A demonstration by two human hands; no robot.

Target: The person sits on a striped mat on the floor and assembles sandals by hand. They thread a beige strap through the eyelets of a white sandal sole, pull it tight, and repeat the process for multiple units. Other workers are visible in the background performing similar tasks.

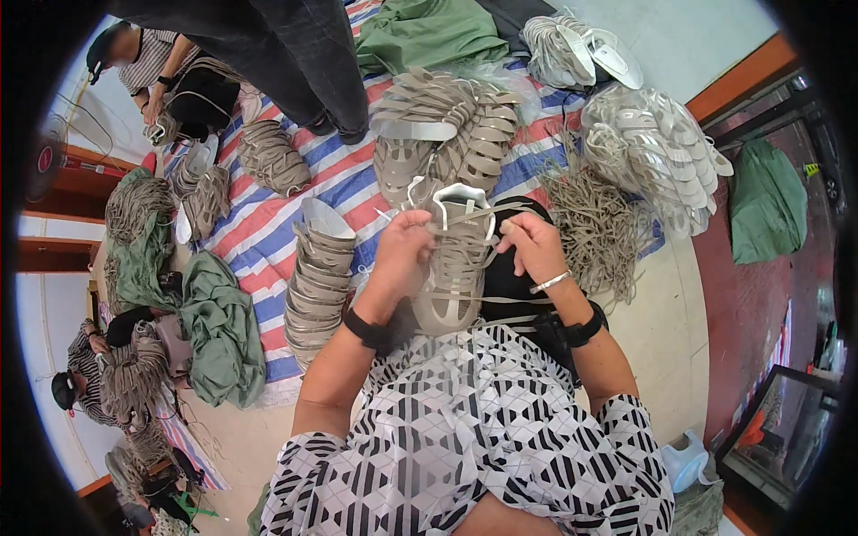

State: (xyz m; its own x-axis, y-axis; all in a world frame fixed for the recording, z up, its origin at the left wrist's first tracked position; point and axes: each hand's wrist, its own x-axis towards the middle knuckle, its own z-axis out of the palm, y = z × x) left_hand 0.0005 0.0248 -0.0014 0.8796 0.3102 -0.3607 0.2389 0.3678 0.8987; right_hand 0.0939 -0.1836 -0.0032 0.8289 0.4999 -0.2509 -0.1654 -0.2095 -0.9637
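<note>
Shoe upper (454,284), beige with a white-lined collar, lies between the two hands in front of the person's body, its long axis running away from the lap, toe near the patterned shirt (456,402) and collar opening at the far end. The left hand (404,255) is the nearer one: its curled fingertips meet the left edge of the lacing, just below the collar, though I cannot tell whether they close on a strand, on the edge or on neither. The right hand (538,253) stands a little apart on the other side, the upper lying to its left; thumb and forefinger come narrowly together and appear to pinch a beige lace (483,213) near the collar. Both hands are thus about level across the upper's long axis, with the lacing between them. A stack of uppers (320,277) lies left of the left forearm, a heap of loose laces (597,223) lies beyond the right hand to the right, and more uppers (438,134) sit past the collar on the striped sheet (259,223).
</note>
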